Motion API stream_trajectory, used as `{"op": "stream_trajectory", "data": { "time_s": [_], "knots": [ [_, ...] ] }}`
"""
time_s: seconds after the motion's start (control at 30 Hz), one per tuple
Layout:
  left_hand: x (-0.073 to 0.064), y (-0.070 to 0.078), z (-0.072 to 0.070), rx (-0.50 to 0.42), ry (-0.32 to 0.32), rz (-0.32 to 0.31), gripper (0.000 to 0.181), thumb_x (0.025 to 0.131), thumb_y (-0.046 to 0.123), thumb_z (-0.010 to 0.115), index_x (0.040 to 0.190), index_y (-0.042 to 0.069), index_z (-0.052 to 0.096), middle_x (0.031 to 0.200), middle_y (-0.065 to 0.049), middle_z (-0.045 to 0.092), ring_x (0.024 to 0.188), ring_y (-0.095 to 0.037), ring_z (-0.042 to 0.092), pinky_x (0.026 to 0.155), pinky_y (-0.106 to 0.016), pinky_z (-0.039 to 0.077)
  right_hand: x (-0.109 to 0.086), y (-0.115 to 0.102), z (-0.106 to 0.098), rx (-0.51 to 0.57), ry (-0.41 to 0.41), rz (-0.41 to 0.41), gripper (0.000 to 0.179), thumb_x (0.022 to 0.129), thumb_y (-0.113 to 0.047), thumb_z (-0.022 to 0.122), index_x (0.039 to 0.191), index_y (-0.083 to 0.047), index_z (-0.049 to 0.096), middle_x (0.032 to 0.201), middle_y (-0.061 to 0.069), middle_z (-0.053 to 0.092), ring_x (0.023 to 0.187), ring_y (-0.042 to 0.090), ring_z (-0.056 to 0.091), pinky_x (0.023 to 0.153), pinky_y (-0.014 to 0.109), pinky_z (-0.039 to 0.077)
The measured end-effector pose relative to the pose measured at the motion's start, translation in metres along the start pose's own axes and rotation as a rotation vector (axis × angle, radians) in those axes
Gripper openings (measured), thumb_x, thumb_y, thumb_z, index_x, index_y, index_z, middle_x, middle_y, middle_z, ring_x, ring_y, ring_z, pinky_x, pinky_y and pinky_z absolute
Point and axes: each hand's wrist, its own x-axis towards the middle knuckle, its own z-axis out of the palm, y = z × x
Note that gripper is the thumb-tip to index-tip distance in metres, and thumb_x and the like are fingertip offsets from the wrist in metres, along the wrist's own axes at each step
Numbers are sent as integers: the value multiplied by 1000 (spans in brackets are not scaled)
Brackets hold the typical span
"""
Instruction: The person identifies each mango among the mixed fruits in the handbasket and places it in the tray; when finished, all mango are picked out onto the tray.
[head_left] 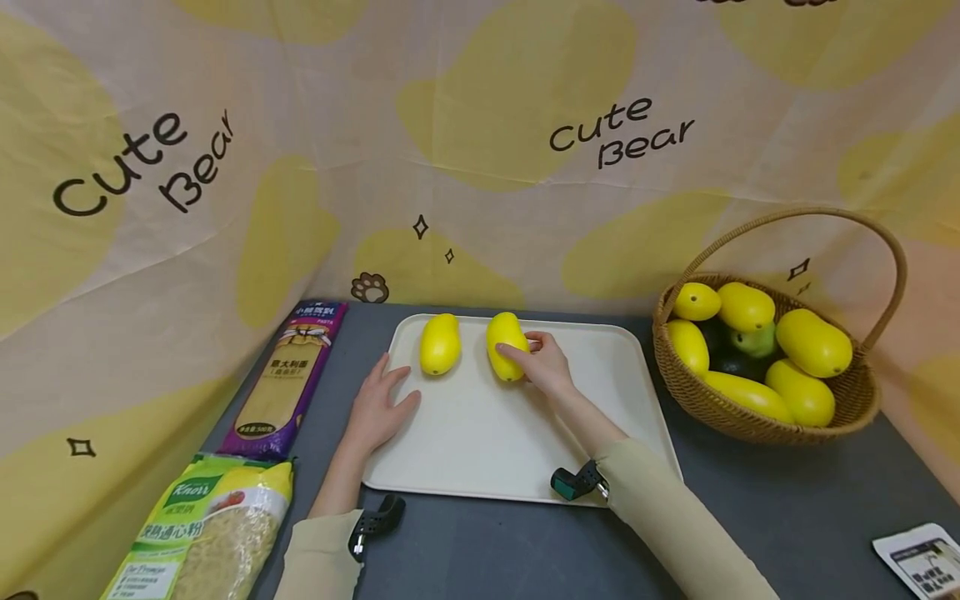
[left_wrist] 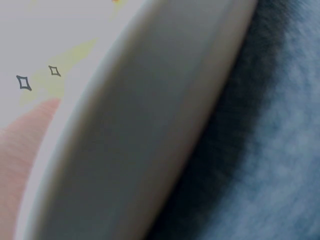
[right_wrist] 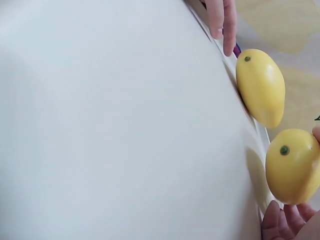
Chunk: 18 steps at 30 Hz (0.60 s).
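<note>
Head view's evenly lit and pretty crisp. Left wrist is murky, tray [left_wrist: 130, 120] way out of focus with dark shadow alongside. Right wrist's paler, one yellow fruit [right_wrist: 291, 170] casting soft shadow.

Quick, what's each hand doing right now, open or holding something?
Left hand: open, fingers spread at the tray's left edge.
Right hand: holding the right one of the tray's two yellow fruits.

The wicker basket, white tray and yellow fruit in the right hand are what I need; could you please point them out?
Wicker basket [head_left: 696, 395]: head view, outer wall below the rim.
White tray [head_left: 480, 442]: head view, bare inner surface.
Held yellow fruit [head_left: 506, 332]: head view, upper half.
</note>
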Motion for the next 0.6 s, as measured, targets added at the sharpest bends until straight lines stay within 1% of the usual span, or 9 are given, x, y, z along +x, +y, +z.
{"op": "stream_trajectory", "data": {
  "time_s": [0.13, 0.3, 0.43, 0.6],
  "knots": [
    [0, 0, 0, -4, 2, 0, 52, 92, 28, 62, 138, 4, 53, 160, -19, 15, 143, -44, 18, 112, -63, 17, 5, -2, 6, -53, 35, -17, 76, 77, -51, 75, 132, -8, 46, 114, 12, 52, 93, 25, 50, 70, 27, 47],
    [-1, 1, 0, -6, 3, 4, 52, 92, 28, 63, 138, 4, 53, 160, -19, 15, 143, -44, 19, 112, -63, 17, 8, -3, 12, -106, 70, -54, 76, 76, -51, 76, 129, -5, 47, 111, 14, 55, 96, 27, 52, 79, 34, 46],
    [-1, 0, 0, -6, 6, 11, 52, 92, 28, 62, 137, 3, 53, 160, -20, 16, 143, -44, 19, 112, -63, 17, 9, -3, 16, -146, 64, -67, 76, 77, -53, 74, 128, -4, 47, 113, 14, 56, 98, 28, 52, 84, 37, 46],
    [-1, 0, -1, -3, 7, 14, 52, 93, 28, 62, 137, 3, 54, 159, -20, 16, 142, -45, 20, 111, -63, 18, 10, -4, 18, -199, 50, -58, 76, 79, -57, 70, 127, -3, 47, 114, 14, 56, 100, 29, 52, 85, 38, 45]
  ]
}}
